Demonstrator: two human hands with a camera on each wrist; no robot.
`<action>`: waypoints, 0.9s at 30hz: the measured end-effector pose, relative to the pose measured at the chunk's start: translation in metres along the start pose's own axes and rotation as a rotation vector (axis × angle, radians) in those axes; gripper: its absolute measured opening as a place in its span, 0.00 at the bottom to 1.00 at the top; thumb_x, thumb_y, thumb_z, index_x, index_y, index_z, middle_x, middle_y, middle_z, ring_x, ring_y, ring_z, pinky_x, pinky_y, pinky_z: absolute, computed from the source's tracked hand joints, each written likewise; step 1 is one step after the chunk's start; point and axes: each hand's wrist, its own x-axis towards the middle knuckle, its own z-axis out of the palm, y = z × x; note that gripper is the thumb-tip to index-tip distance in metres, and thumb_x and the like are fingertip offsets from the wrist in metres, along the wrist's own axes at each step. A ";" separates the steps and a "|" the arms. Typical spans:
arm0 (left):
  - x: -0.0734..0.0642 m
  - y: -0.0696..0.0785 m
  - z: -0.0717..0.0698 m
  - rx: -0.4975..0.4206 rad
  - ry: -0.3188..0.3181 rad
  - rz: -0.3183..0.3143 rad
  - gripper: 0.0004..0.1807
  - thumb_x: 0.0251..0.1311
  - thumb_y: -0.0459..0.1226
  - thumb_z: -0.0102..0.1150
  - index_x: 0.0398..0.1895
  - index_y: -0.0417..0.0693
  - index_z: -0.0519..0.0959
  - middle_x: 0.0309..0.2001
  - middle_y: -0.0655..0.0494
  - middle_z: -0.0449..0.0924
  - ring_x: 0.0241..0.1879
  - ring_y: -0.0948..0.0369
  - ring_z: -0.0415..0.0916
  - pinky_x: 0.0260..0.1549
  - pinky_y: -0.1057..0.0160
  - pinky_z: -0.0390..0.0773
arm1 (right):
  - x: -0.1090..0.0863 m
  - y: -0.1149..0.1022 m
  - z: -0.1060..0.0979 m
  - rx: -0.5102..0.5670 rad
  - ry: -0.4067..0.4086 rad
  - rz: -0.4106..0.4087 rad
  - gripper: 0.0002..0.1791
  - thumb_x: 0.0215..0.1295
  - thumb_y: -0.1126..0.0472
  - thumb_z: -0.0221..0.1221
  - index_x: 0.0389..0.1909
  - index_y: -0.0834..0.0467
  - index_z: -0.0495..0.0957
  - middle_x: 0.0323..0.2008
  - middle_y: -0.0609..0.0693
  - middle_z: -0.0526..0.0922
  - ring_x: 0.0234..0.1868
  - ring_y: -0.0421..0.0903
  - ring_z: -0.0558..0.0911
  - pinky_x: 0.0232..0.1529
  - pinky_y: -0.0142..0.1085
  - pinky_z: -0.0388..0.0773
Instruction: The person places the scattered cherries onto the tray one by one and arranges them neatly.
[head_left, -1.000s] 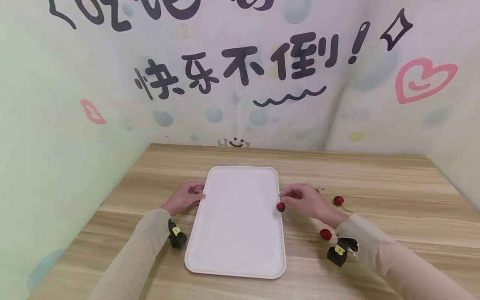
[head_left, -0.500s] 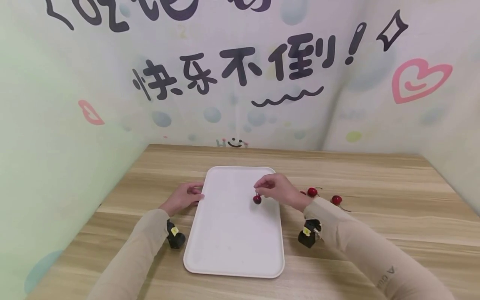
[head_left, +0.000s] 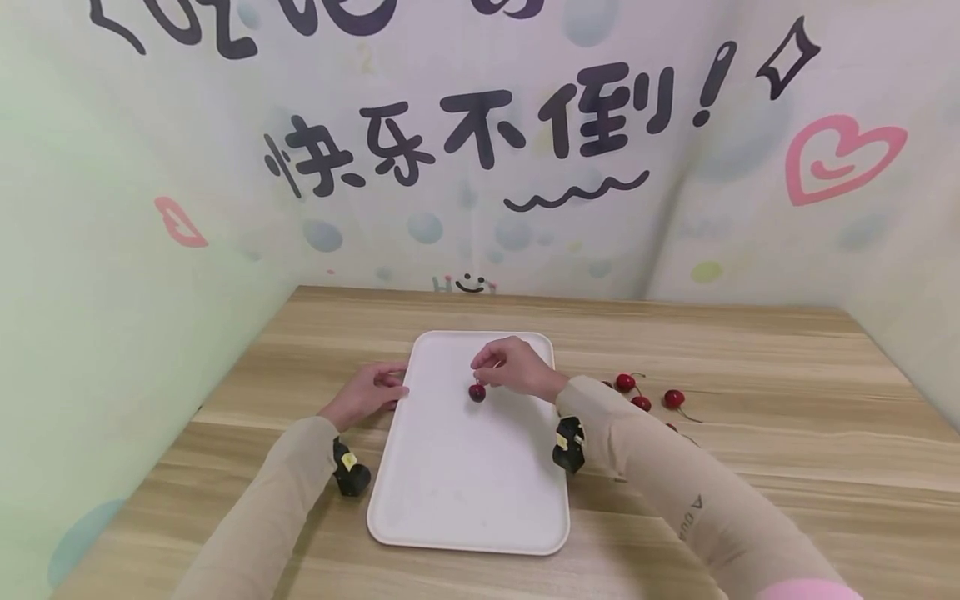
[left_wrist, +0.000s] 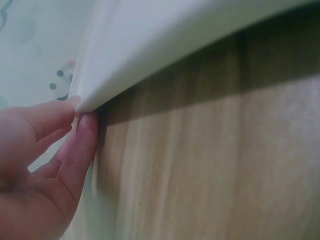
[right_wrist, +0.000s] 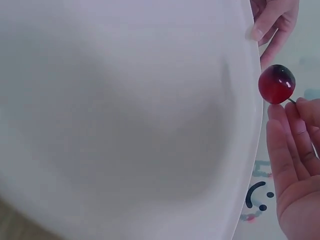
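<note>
A white rectangular tray lies on the wooden table, long side pointing away from me. My left hand pinches its left rim, thumb on one side and fingers on the other, as the left wrist view shows at the tray edge. Over the upper middle of the tray, my right hand pinches a dark red cherry by its short stem. In the right wrist view the cherry hangs just beyond the fingertips, with the left hand at the far rim.
Right of the tray lie several loose cherries, among them one with a long stem, one farther back and one close to the sleeve. The right forearm partly covers others. A printed cloth wall stands behind the table.
The right hand has carried the cherry leftward from the tray's right rim to above its middle. More cherries on the table have come into view. The left hand stays at the rim.
</note>
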 end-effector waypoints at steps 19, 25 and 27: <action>0.002 -0.003 -0.002 -0.014 0.003 -0.017 0.25 0.55 0.30 0.55 0.58 0.35 0.65 0.39 0.42 0.74 0.34 0.58 0.73 0.36 0.63 0.78 | 0.039 -0.004 0.019 -0.045 -0.032 0.115 0.07 0.56 0.67 0.58 0.35 0.65 0.78 0.26 0.52 0.78 0.26 0.44 0.79 0.28 0.29 0.77; 0.004 -0.004 -0.002 -0.027 0.004 -0.011 0.25 0.55 0.29 0.55 0.58 0.34 0.65 0.39 0.41 0.74 0.34 0.58 0.73 0.36 0.62 0.78 | 0.047 -0.004 0.022 -0.037 -0.045 0.151 0.08 0.57 0.66 0.58 0.37 0.65 0.78 0.27 0.52 0.78 0.26 0.43 0.78 0.29 0.29 0.77; 0.004 -0.004 -0.001 -0.027 0.004 -0.011 0.25 0.55 0.29 0.55 0.58 0.34 0.66 0.39 0.41 0.74 0.34 0.58 0.74 0.36 0.62 0.78 | 0.049 -0.003 0.023 -0.037 -0.051 0.156 0.08 0.57 0.66 0.58 0.37 0.64 0.78 0.27 0.52 0.78 0.26 0.43 0.77 0.29 0.28 0.77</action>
